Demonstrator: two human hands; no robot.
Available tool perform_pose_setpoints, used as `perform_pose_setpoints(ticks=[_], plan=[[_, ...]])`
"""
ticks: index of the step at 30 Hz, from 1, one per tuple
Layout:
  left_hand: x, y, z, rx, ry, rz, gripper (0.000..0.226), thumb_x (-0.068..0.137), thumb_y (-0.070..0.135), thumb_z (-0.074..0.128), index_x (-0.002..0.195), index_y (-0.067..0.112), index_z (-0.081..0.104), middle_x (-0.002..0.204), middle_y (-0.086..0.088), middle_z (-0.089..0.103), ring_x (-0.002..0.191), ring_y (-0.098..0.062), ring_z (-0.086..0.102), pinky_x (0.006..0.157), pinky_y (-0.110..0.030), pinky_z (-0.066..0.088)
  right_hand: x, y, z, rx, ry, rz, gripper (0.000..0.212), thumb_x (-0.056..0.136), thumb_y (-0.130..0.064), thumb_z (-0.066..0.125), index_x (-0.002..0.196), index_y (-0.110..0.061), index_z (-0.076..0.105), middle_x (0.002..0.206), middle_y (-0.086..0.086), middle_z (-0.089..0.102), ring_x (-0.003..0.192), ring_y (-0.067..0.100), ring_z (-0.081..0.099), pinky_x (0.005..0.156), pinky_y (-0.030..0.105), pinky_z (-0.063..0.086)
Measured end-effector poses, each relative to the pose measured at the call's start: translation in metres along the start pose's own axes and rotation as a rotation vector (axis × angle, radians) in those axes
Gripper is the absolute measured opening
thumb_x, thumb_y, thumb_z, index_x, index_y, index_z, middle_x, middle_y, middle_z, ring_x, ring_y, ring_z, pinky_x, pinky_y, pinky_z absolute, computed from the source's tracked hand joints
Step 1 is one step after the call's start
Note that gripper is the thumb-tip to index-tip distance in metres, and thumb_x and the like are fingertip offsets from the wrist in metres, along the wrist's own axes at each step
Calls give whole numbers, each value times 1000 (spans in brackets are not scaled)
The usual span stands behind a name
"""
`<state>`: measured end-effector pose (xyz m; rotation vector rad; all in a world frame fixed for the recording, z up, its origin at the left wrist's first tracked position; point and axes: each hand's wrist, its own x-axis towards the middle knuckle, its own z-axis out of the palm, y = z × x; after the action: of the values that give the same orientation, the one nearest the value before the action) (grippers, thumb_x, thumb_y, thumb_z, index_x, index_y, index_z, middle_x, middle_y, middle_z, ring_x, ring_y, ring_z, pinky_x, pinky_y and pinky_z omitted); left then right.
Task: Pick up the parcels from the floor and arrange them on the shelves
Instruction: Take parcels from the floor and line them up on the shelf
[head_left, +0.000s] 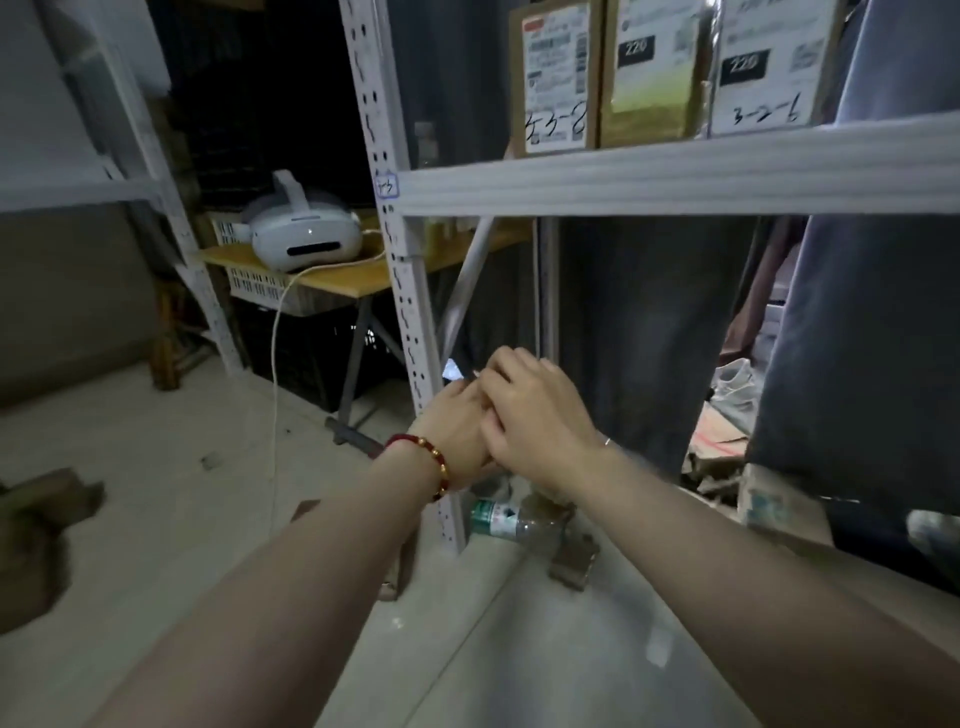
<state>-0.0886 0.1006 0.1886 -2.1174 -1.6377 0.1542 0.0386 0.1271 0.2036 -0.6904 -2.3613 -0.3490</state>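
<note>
Parcels (558, 78) stand on upper-right shelf (675, 176), well above left hand (457, 431) and right hand (540, 415), which overlap at centre; grip cannot be told.

White headset (304, 228) on wooden table (343, 283), plastic bottle (501, 519) lying on floor (156, 426)

The rack (410, 291) is matt white painted metal; the 3 parcels (556, 78) are brown cardboard with paper labels (553, 57). The headset (304, 236) is smooth, glossy white plastic, the tabletop (337, 280) pale wood, the floor (182, 509) matt grey.
</note>
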Motion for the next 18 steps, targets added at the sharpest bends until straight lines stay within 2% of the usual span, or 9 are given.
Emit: perform_pose_setpoints(ticks=[3, 6, 8, 11, 13, 18], plan=[[-17, -12, 52, -10, -95, -102, 60, 92, 53, 41, 140, 17, 42, 139, -7, 48, 129, -25, 41, 110, -40, 31, -2, -8, 38, 2, -162, 79, 28, 85, -23, 55, 107, -9, 66, 115, 9, 56, 108, 26, 52, 92, 39, 42], [-33, -29, 109, 12, -240, -172, 75, 87, 59, 53, 145, 15, 32, 144, -10, 42, 132, -27, 39, 111, -41, 33, -8, -15, 78, 36, -252, 171, 27, 89, -27, 52, 108, -13, 65, 119, 7, 53, 112, 26, 51, 94, 41, 42], [-38, -41, 137, 2, -327, -210, 84, 83, 62, 59, 146, 15, 29, 147, -10, 38, 134, -28, 37, 111, -41, 33, -16, -21, 103, 58, -308, 256, 26, 91, -28, 52, 108, -14, 65, 119, 6, 53, 109, 27, 53, 92, 42, 45], [-35, -60, 171, -43, -373, -276, 91, 80, 63, 63, 149, 18, 26, 150, -8, 34, 136, -27, 33, 113, -42, 32, -24, -26, 139, 61, -410, 323, 27, 90, -28, 54, 109, -14, 67, 121, 6, 51, 110, 28, 53, 89, 37, 46], [-34, -69, 189, -77, -418, -310, 92, 81, 56, 66, 153, 18, 20, 153, -8, 30, 140, -27, 30, 114, -42, 30, -21, -29, 157, 85, -468, 372, 29, 91, -29, 56, 111, -12, 67, 119, 6, 51, 107, 27, 54, 89, 37, 48], [-44, -67, 242, -205, -595, -399, 93, 78, 46, 76, 149, 14, 25, 150, -12, 32, 137, -31, 32, 109, -45, 34, -1, -36, 186, 133, -507, 459, 31, 89, -32, 63, 114, -14, 66, 115, 2, 51, 94, 21, 56, 77, 33, 47]])
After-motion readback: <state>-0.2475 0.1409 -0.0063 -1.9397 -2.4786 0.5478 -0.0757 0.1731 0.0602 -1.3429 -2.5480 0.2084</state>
